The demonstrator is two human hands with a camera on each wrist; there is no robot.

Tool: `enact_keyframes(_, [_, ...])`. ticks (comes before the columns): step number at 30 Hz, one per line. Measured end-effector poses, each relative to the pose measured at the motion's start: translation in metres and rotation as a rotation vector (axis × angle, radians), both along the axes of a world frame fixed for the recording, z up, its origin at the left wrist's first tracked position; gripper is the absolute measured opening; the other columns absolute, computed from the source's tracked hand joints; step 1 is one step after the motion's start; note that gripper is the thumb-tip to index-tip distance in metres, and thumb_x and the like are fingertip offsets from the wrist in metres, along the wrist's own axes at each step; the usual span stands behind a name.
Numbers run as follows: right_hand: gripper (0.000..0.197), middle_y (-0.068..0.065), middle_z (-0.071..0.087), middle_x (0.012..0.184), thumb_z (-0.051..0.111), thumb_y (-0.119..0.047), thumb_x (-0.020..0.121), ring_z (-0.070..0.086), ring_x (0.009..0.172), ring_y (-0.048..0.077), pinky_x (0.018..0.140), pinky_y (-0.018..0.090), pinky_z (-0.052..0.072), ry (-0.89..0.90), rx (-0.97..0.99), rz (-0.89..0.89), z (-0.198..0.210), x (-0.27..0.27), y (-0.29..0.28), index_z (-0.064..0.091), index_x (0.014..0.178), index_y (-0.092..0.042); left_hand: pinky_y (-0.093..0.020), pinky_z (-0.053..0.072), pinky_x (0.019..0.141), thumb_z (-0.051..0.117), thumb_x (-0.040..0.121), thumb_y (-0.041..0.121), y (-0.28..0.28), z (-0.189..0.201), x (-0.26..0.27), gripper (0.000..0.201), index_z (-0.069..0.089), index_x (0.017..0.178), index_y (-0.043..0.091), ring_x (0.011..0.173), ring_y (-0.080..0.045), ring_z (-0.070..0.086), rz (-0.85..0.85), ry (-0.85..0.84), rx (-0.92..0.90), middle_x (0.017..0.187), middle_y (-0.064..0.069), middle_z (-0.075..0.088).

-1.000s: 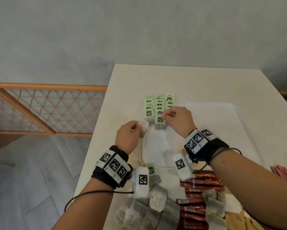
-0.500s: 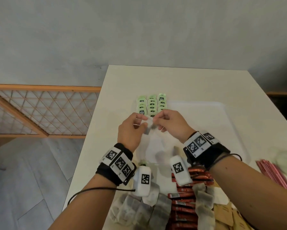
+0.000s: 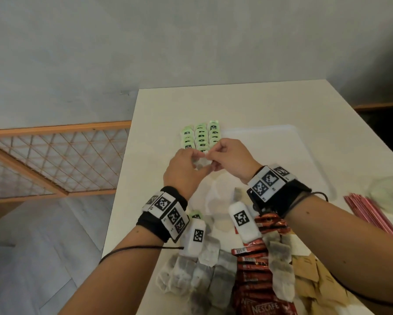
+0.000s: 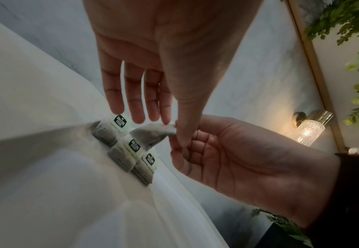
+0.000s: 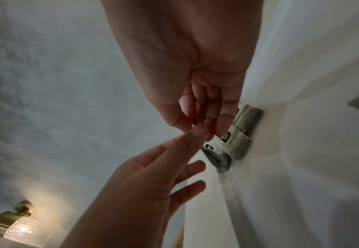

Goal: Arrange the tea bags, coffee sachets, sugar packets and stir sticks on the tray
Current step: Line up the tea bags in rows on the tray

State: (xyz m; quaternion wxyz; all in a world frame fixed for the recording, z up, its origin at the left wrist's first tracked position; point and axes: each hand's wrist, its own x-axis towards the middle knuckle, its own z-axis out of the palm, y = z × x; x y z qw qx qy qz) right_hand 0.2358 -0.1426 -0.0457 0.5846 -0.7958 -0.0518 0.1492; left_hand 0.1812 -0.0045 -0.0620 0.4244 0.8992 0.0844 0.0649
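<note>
Both hands meet above the near left corner of a white tray on a white desk. The left hand pinches one corner of a single tea bag between thumb and forefinger, its other fingers straight. The right hand pinches something small at the same spot, perhaps the bag's string or tag; which, I cannot tell.

The bag hangs just above and on the near side of three rows of green-tagged tea bags, which run away from the person. I judge it will go down at the near end of a row, and both hands are equally close.

The left wrist view shows the bag's grey pouch clearly. The right wrist view hides it behind fingertips. Only the head view shows the loose tea bags, red coffee sachets, brown sugar packets and pink stir sticks waiting nearer the person.
</note>
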Motion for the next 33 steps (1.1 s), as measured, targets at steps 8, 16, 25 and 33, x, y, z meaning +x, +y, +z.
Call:
enact_keyframes(8, [0.010, 0.018, 0.070, 0.084, 0.064, 0.000, 0.087, 0.070, 0.081, 0.031, 0.079, 0.039, 0.060, 0.101, 0.042, 0.054, -0.011, 0.005, 0.010, 0.064, 0.097, 0.001, -0.028, 0.053, 0.086, 0.069, 0.087, 0.024, 0.008, -0.004, 0.014, 0.011, 0.069, 0.096, 0.018, 0.085, -0.011, 0.066, 0.030, 0.036, -0.033, 0.092, 0.005, 0.072])
enact_keyframes(16, [0.016, 0.015, 0.072, 0.092, 0.059, -0.008, 0.092, 0.069, 0.079, 0.019, 0.078, 0.034, 0.059, 0.183, 0.053, 0.101, -0.007, 0.008, 0.010, 0.067, 0.102, 0.001, -0.024, 0.050, 0.073, 0.067, 0.088, 0.024, 0.022, -0.009, 0.013, 0.011, 0.061, 0.097, 0.020, 0.076, -0.010, 0.063, -0.017, 0.027, 0.051, 0.089, 0.008, 0.065])
enact_keyframes(25, [0.012, 0.010, 0.072, 0.089, 0.058, -0.012, 0.091, 0.065, 0.069, 0.017, 0.064, 0.028, 0.055, 0.128, -0.107, -0.046, -0.025, 0.032, -0.029, 0.070, 0.093, -0.010, -0.027, 0.047, 0.077, 0.065, 0.090, 0.025, 0.058, -0.029, 0.037, 0.005, 0.063, 0.093, 0.029, 0.087, -0.013, 0.060, 0.012, 0.181, 0.158, 0.094, 0.008, 0.066])
enact_keyframes(33, [0.012, 0.010, 0.072, 0.086, 0.068, -0.017, 0.084, 0.066, 0.066, 0.018, 0.069, 0.036, 0.059, 0.047, -0.311, -0.081, -0.036, 0.043, -0.031, 0.064, 0.092, -0.009, -0.034, 0.052, 0.082, 0.065, 0.088, 0.023, 0.053, -0.016, 0.059, 0.012, 0.064, 0.096, 0.032, 0.086, -0.013, 0.062, 0.061, 0.100, 0.119, 0.096, 0.011, 0.065])
